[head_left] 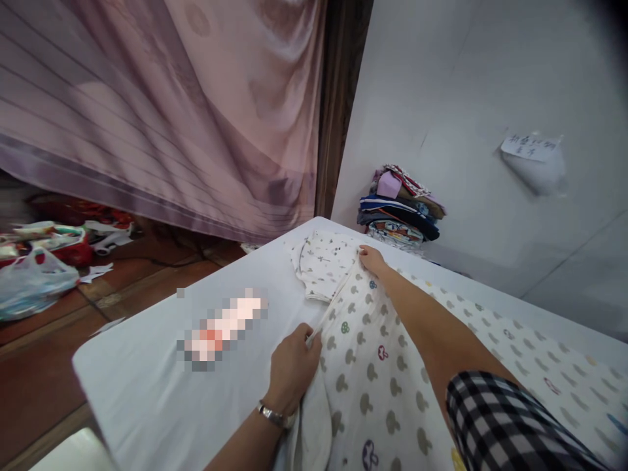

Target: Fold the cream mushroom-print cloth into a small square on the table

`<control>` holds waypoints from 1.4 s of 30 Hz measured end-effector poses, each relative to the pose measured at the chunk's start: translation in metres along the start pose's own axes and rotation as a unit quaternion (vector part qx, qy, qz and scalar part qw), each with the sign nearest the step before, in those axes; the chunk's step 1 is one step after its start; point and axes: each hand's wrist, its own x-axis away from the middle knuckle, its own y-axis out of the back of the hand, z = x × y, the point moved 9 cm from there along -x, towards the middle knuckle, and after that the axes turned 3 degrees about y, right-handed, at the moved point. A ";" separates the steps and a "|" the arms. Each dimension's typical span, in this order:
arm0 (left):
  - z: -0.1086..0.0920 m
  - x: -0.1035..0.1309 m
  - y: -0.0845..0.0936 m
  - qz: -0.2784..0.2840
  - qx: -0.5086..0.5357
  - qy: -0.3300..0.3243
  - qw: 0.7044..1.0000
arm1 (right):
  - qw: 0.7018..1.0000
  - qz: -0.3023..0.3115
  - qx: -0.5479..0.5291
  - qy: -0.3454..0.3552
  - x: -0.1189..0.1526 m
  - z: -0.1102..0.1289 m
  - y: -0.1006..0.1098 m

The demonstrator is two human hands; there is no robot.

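A white cloth printed with grey mushrooms (373, 366) lies spread over the white table (147, 379). My left hand (294, 369), with a watch on the wrist, pinches the cloth's near-left edge. My right hand (371, 260) reaches far forward and grips the cloth's far corner. Just beyond that corner lies a small folded white garment with tiny prints (321, 261), partly under the mushroom cloth.
A stack of folded colourful clothes (400, 209) sits at the table's far end against the white wall. A paper note (532, 149) hangs on the wall. Pink curtains (171, 111) hang at left; plastic bags and clutter (39, 261) lie on the brown floor.
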 end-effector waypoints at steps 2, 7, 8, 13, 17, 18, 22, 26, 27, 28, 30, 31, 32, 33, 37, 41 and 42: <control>0.000 0.000 0.000 0.005 -0.013 -0.002 1.000 | 1.000 -0.004 -0.003 0.005 0.007 -0.001 -0.001; -0.001 0.000 0.000 0.014 -0.020 -0.007 1.000 | 0.999 -0.002 0.010 0.052 0.048 0.011 -0.009; -0.001 0.000 0.000 0.013 -0.019 -0.008 1.000 | 0.997 0.003 0.015 0.070 0.057 0.017 -0.011; -0.002 -0.001 0.001 -0.002 -0.016 -0.019 1.000 | 0.989 -0.007 0.039 0.144 0.092 0.038 -0.004; -0.003 -0.001 0.001 -0.003 -0.024 -0.032 0.999 | 0.967 0.039 0.058 0.243 0.105 0.056 -0.002; -0.004 -0.001 0.000 -0.001 -0.026 -0.032 0.999 | 0.962 0.062 0.067 0.258 0.107 0.059 -0.004; -0.004 -0.001 -0.001 0.003 -0.032 -0.031 0.999 | 0.947 0.121 0.118 0.272 0.108 0.068 -0.010; -0.005 -0.001 -0.001 0.004 -0.036 -0.038 0.999 | 0.937 0.153 0.158 0.271 0.108 0.076 -0.012; -0.005 -0.001 -0.001 0.002 -0.036 -0.039 0.999 | 0.937 0.154 0.162 0.268 0.107 0.077 -0.011; -0.005 -0.001 -0.001 0.002 -0.037 -0.039 0.999 | 0.938 0.153 0.165 0.263 0.106 0.078 -0.010; -0.004 -0.001 -0.002 0.001 -0.037 -0.038 0.999 | 0.941 0.147 0.168 0.253 0.104 0.080 -0.010; -0.004 -0.001 -0.002 0.001 -0.036 -0.037 0.999 | 0.943 0.144 0.168 0.249 0.103 0.081 -0.010; -0.004 -0.002 -0.002 0.001 -0.036 -0.036 0.999 | 0.944 0.140 0.166 0.247 0.103 0.082 -0.011; -0.004 -0.002 -0.002 0.002 -0.035 -0.035 0.999 | 0.946 0.137 0.163 0.246 0.103 0.084 -0.011; -0.004 -0.001 -0.001 -0.001 -0.031 -0.031 0.999 | 0.950 0.125 0.141 0.249 0.105 0.087 -0.015; -0.004 -0.002 -0.001 -0.005 -0.028 -0.033 0.999 | 0.960 0.100 0.107 0.241 0.108 0.082 -0.015; -0.004 -0.002 -0.001 -0.006 -0.029 -0.034 0.999 | 0.966 0.081 0.086 0.231 0.110 0.080 -0.013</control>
